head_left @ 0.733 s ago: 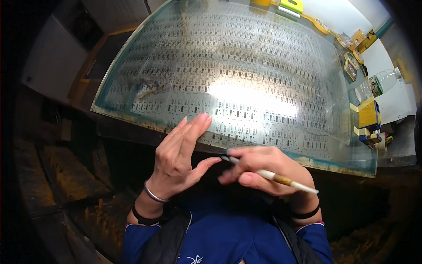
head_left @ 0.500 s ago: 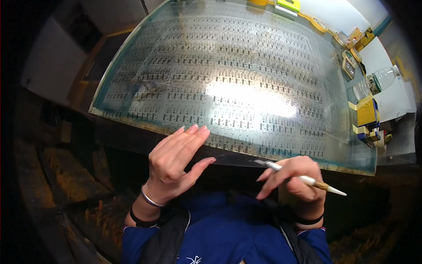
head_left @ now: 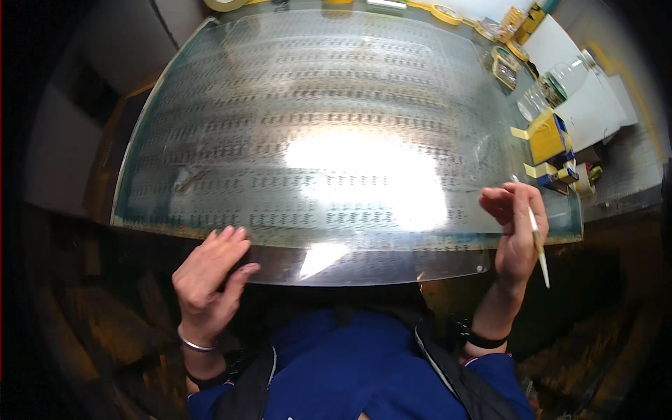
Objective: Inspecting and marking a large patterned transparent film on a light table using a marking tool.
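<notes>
A large clear film sheet printed with rows of small dark marks lies over the glass tabletop. Its near edge hangs past the table's front edge toward my body. My left hand is at the front left, fingers stretched out, fingertips at the table edge beside the sheet's near left part; nothing is in it. At the right, my right hand is raised by the sheet's right side. Between its thumb and fingers sits a slim white craft knife, its pale tail pointing down toward me. Its blade end is hard to make out.
Along the right side stand a yellow and blue box, a smaller blue box, a clear plastic bottle and white paper. Tape rolls lie at the far edge. Bright glare covers the sheet's middle.
The printed sheet now juts out over the front edge toward me. My left hand has moved left and slightly down; my right hand has risen to the right, turning the knife upright.
</notes>
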The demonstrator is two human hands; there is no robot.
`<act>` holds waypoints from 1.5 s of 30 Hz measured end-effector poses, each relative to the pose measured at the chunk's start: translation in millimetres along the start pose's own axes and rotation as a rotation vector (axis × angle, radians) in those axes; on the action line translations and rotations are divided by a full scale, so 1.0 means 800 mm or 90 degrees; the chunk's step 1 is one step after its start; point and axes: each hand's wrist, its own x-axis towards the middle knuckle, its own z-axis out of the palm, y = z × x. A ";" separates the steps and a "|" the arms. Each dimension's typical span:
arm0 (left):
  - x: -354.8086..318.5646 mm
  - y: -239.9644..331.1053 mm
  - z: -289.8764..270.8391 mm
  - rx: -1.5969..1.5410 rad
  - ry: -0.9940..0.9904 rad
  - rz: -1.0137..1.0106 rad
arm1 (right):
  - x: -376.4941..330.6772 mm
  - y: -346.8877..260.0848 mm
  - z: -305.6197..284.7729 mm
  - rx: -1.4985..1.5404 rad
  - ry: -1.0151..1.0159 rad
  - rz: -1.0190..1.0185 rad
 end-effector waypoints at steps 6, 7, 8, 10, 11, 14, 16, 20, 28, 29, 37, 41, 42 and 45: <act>-0.008 -0.009 -0.008 0.008 -0.005 -0.029 | 0.000 0.000 0.010 -0.058 0.024 0.079; -0.010 -0.011 -0.007 0.007 -0.004 -0.032 | 0.001 0.001 0.011 -0.050 0.023 0.076; -0.011 -0.013 -0.007 0.005 -0.003 -0.035 | 0.001 0.001 0.011 -0.051 0.020 0.082; -0.012 -0.013 -0.006 0.004 -0.007 -0.039 | 0.000 0.001 0.009 -0.054 0.013 0.093; -0.012 -0.013 -0.006 0.004 -0.009 -0.042 | -0.001 0.002 0.009 -0.058 0.000 0.085; -0.012 -0.014 -0.002 -0.001 -0.005 -0.048 | -0.007 0.004 0.008 -0.045 -0.028 0.080; -0.013 -0.014 -0.002 0.001 -0.014 -0.054 | -0.008 0.006 0.007 -0.038 -0.056 0.059; -0.011 -0.012 0.000 0.012 -0.013 -0.056 | -0.009 0.010 0.006 -0.052 -0.105 0.014; -0.010 -0.014 0.004 0.016 -0.004 -0.054 | -0.008 0.014 0.005 -0.058 -0.119 -0.015; -0.010 -0.014 0.006 0.015 -0.003 -0.053 | -0.009 0.014 0.004 -0.062 -0.116 -0.020; -0.001 -0.013 0.009 0.020 -0.002 -0.058 | -0.007 0.011 0.007 -0.091 -0.095 -0.008; 0.005 -0.012 0.004 0.026 -0.009 -0.010 | -0.008 0.016 0.003 -0.069 -0.084 -0.024; 0.005 -0.015 0.005 0.022 -0.012 -0.002 | -0.009 0.018 0.000 -0.070 -0.086 -0.035; 0.002 -0.019 0.001 0.006 -0.028 0.014 | -0.010 0.021 -0.004 -0.064 -0.084 -0.060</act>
